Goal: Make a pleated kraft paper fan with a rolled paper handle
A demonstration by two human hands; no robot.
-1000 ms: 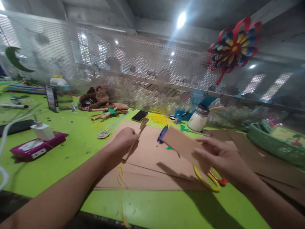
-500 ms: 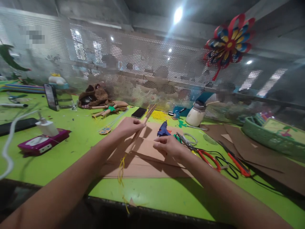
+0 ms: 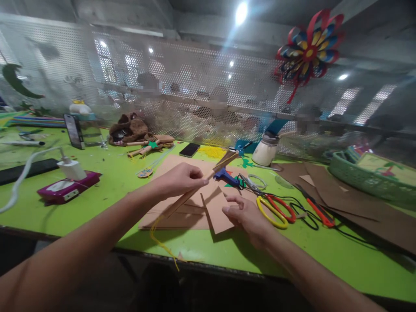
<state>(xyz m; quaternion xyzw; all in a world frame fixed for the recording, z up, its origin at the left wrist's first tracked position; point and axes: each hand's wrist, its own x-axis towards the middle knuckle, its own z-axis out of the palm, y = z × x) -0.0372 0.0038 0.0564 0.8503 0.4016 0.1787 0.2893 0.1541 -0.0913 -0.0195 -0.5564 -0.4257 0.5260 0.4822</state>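
My left hand [image 3: 188, 177] is closed around a long, narrow brown paper strip [image 3: 180, 203], which slants across the middle of the view. Yellow string [image 3: 157, 237] trails from its lower end. At the right edge of a small brown card piece [image 3: 217, 210], my right hand [image 3: 242, 212] has its thumb and fingers bent, gripping the card in a tilted position. Larger brown card sheets [image 3: 191, 223] lie beneath both hands. Just beyond them is a blue glue gun [image 3: 227, 177], partly covered by the strip's upper end.
Scissors with red and yellow handles [image 3: 273, 212] and a red-handled cutter [image 3: 321, 214] lie to the right. Beyond them are dark brown sheets [image 3: 344, 195] and a green basket [image 3: 367, 182]. On the left stand a purple power strip [image 3: 69, 188] and a leaning phone [image 3: 74, 131].
The small card piece has swung toward me and tilted with my right hand, which has moved down and right. My left hand has shifted slightly right, and the strip leans over further.
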